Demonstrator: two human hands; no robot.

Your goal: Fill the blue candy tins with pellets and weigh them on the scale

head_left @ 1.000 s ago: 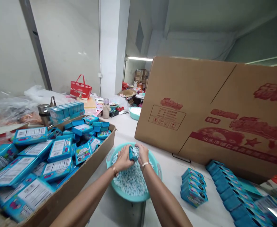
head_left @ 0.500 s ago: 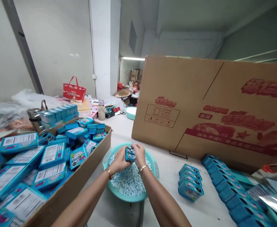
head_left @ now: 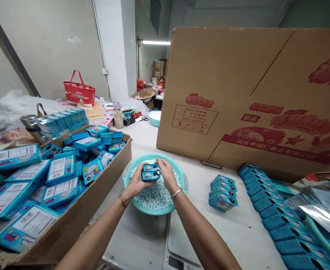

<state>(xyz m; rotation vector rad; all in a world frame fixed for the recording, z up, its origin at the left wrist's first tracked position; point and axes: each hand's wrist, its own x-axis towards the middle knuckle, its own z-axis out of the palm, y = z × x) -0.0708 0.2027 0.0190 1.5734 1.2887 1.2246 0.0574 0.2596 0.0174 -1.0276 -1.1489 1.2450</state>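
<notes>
A small blue box (head_left: pixel 151 173) with a round window is held between both hands above a teal basin (head_left: pixel 183 183) filled with small pale blue candies (head_left: pixel 156 195). My left hand (head_left: pixel 136 183) grips the box from the left and underneath, fingers closed. From the right, my right hand (head_left: pixel 165 174) pinches its end. A short row of the same small blue boxes (head_left: pixel 222 192) stands on the white table right of the basin.
A shallow cardboard tray (head_left: pixel 103 176) at left holds several larger blue boxes. A big brown carton (head_left: pixel 246 93) leans behind the basin. A long row of small blue boxes (head_left: pixel 277 213) runs at right. A white scale (head_left: pixel 178 247) sits in front of the basin. A second teal bowl (head_left: pixel 154 117) sits further back.
The box has turned so that its printed face points up and has dropped slightly nearer the candies. The view has tilted downward, bringing the scale into sight.
</notes>
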